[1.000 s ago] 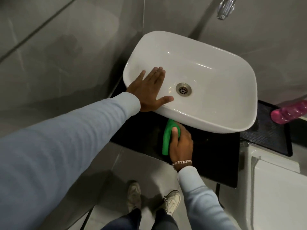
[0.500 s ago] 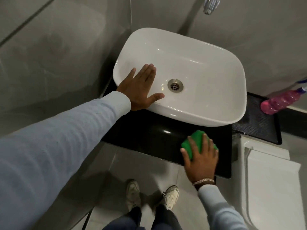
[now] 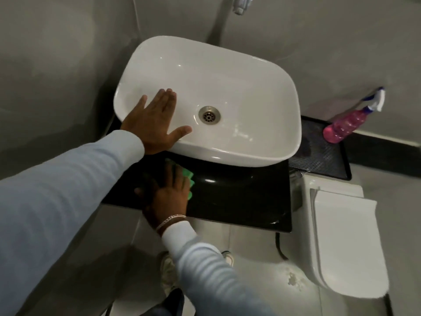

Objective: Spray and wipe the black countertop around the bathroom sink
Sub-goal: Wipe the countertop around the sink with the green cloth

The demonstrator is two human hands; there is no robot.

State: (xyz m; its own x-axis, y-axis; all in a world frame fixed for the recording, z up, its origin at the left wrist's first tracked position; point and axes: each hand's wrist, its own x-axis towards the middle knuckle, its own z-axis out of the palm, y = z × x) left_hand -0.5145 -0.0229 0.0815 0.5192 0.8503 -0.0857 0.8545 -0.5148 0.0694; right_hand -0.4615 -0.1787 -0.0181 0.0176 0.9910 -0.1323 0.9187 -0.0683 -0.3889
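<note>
The black countertop (image 3: 239, 197) lies under a white vessel sink (image 3: 250, 96). My right hand (image 3: 168, 197) presses a green cloth (image 3: 188, 176) flat on the counter's left front part, just below the sink's front rim; most of the cloth is hidden under the palm. My left hand (image 3: 155, 124) rests spread flat on the sink's front-left rim, holding nothing. A pink spray bottle (image 3: 346, 124) with a white and blue trigger head lies tilted at the far right against the wall.
A dark mesh mat (image 3: 319, 151) sits right of the sink under the bottle. A white toilet (image 3: 341, 236) stands at the right, close to the counter's edge. A chrome tap (image 3: 241, 5) juts from the grey wall above. My shoes show on the tiled floor below.
My right hand has swept the green cloth from the counter's right front back to the left front. The left hand has stayed on the sink rim. The view has shifted slightly.
</note>
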